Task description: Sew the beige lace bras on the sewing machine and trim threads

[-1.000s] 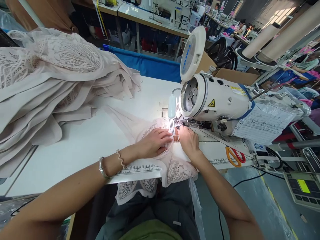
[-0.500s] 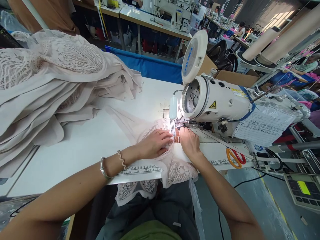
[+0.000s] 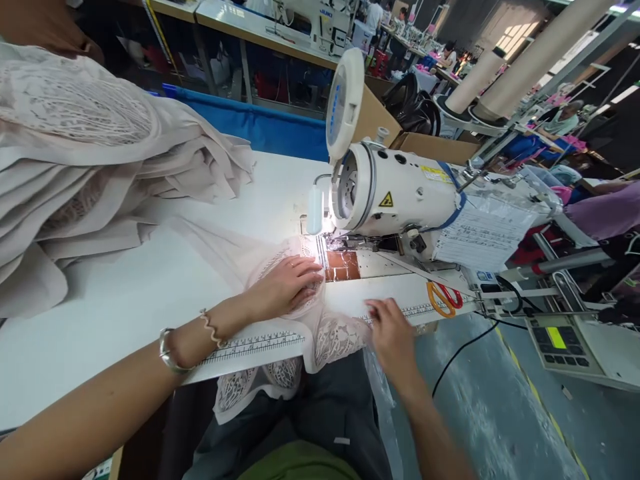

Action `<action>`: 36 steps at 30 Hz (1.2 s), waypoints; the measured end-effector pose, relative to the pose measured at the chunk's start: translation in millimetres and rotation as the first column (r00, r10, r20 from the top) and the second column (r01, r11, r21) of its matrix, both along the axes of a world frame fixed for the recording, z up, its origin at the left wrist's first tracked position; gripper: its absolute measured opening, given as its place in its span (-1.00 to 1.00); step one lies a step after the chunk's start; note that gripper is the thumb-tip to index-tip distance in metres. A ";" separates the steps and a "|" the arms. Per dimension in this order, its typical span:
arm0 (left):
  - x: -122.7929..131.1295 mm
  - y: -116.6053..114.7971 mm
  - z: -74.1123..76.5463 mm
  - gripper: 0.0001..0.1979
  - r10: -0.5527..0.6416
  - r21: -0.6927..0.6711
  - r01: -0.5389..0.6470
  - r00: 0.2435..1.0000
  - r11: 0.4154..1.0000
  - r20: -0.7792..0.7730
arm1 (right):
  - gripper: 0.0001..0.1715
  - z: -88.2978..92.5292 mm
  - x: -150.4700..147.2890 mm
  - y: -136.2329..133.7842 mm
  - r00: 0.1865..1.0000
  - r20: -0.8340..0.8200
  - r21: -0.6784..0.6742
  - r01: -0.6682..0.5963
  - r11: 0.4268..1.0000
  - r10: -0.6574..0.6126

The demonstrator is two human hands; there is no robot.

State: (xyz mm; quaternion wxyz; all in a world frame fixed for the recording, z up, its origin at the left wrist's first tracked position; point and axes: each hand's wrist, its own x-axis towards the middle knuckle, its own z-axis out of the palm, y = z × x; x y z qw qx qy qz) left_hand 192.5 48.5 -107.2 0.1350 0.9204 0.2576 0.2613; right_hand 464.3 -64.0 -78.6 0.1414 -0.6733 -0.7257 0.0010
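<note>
My left hand (image 3: pixel 290 283) lies flat with fingers stretched out on a pale beige lace bra piece (image 3: pixel 327 337), pressing it to the table beside the needle area of the sewing machine (image 3: pixel 395 187). Part of the lace is hidden under that hand. Sheer cloth spreads away to the left, and lace cups hang over the front edge above my lap. My right hand (image 3: pixel 393 333) hovers near the table's front edge, just right of the lace. Its fingers are loosely bent and apart, slightly blurred, with nothing visible in them.
A tall pile of beige bra pieces (image 3: pixel 115 160) covers the table's left side. Orange-handled scissors (image 3: pixel 440 300) and a red-handled pair (image 3: pixel 453 295) lie at the right front edge. A paper note (image 3: pixel 487 227) hangs on the machine. A control panel (image 3: pixel 560 343) sits lower right.
My right hand has left the needle area and come back toward me to the front edge. My left hand stays on the lace. The view has shifted to the right.
</note>
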 end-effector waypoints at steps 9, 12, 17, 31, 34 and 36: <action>1.0 2.5 -0.5 -0.75 0.048 -0.016 -0.048 0.998 0.999 0.045 | -0.72 32.9 -27.1 8.4 0.975 0.051 -0.005 -0.218 0.976 0.218; 26.3 -18.2 -0.8 -0.65 0.148 0.024 -0.146 0.985 0.989 -0.088 | -0.65 81.7 -2.8 25.3 0.947 0.237 0.047 -0.233 0.971 0.215; 56.1 -39.8 -3.8 -0.55 0.124 0.079 -0.116 0.985 0.990 -0.117 | -0.78 92.7 -12.9 67.7 0.855 0.459 -0.190 -0.169 0.967 0.240; 33.5 16.0 12.7 -0.68 -0.093 0.045 0.097 0.992 0.994 -0.081 | -0.80 2.6 -42.4 121.7 0.967 -0.248 -0.155 -0.105 0.982 0.065; 43.8 5.0 11.9 -0.71 0.019 0.107 -0.003 0.989 0.994 -0.146 | -0.73 2.0 -39.7 126.7 0.912 -0.410 -0.183 -0.102 0.978 0.019; 46.2 1.0 9.1 -0.71 0.146 0.151 -0.125 0.980 0.981 -0.137 | -0.74 1.8 -39.7 129.9 0.884 -0.466 -0.206 -0.063 0.977 -0.041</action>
